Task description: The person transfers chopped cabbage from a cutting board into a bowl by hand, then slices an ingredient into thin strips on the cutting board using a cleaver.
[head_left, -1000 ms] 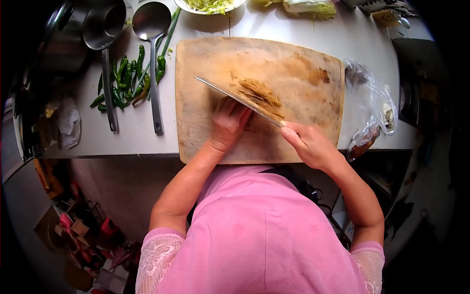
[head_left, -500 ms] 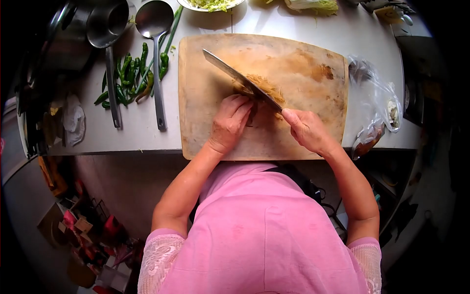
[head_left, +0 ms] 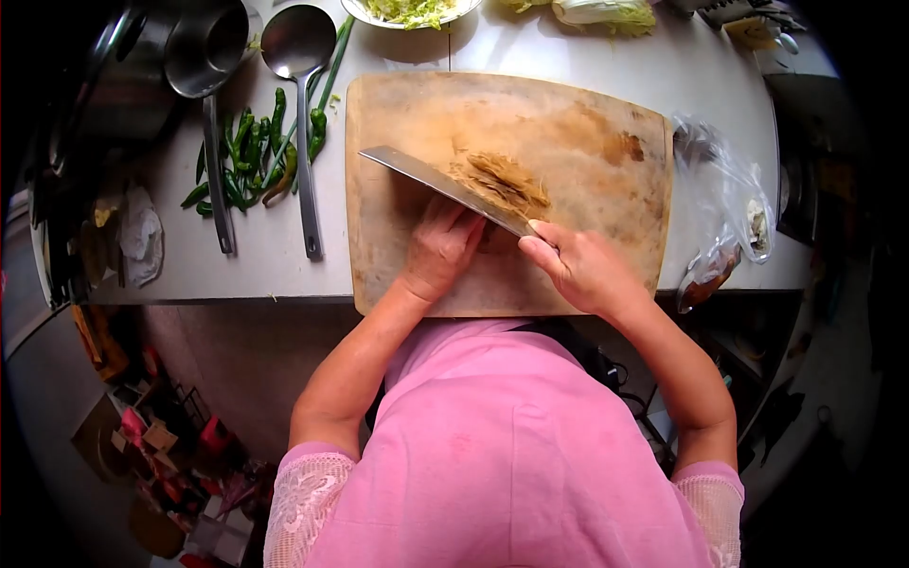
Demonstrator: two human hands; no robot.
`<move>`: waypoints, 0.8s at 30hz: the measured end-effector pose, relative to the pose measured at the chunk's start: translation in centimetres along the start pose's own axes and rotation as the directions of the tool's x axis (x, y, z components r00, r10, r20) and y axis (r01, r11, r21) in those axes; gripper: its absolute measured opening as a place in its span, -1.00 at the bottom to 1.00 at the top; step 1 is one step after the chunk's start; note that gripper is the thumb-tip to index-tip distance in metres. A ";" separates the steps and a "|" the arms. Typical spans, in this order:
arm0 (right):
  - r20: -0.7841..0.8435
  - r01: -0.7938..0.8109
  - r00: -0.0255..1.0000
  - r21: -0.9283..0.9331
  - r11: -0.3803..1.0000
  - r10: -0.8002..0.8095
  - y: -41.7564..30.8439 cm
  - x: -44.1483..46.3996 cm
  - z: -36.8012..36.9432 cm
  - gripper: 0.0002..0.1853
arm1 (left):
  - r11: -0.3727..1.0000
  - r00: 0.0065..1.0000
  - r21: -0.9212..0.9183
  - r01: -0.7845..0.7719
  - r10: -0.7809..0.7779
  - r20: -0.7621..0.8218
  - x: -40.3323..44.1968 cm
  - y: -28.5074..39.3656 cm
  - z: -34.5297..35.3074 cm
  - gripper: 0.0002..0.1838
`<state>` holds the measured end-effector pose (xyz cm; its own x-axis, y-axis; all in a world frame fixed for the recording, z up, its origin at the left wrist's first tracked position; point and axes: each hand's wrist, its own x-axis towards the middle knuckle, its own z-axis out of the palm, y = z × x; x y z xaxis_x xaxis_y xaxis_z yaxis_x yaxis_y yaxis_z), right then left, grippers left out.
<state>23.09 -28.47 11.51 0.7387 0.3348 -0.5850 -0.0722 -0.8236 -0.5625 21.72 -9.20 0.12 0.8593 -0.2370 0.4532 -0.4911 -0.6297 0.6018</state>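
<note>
My right hand is wrapped round the handle of a cleaver. Its broad blade slants up to the left across the wooden cutting board. Just below the blade, my left hand rests on the board with its fingers curled and pressed together. The blade hides the fingertips in part; a dark brown piece of food shows only faintly beside them. Beyond the blade lies a loose pile of thin brown shreds, touching or close to its far face.
Left of the board lie green chili peppers, a ladle and a second long-handled ladle. A bowl of shredded greens and a cabbage stand at the back. Plastic bags lie to the right.
The cleaver has shifted left and toward me with my right hand, its tip now lower. More of the brown shreds shows beyond the blade. My left hand has barely moved.
</note>
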 end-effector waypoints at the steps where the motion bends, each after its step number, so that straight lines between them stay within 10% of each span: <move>1: -0.008 0.012 1.000 0.011 1.000 -0.012 0.1 0.0 0.3 -0.64 | 1.000 1.000 -0.008 -0.012 0.012 -0.013 -0.1 0.0 0.1 -0.70; 24: -0.043 0.021 0.999 0.040 0.999 -0.020 0.7 -1.5 0.1 -0.54 | 0.999 1.000 0.045 -0.025 0.026 -0.014 -0.2 0.3 0.1 -0.73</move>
<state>21.92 -29.49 11.96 0.7679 0.3311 -0.5483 -0.0832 -0.7972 -0.5979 21.44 -9.40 0.20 0.8440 -0.2428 0.4782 -0.5059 -0.6564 0.5597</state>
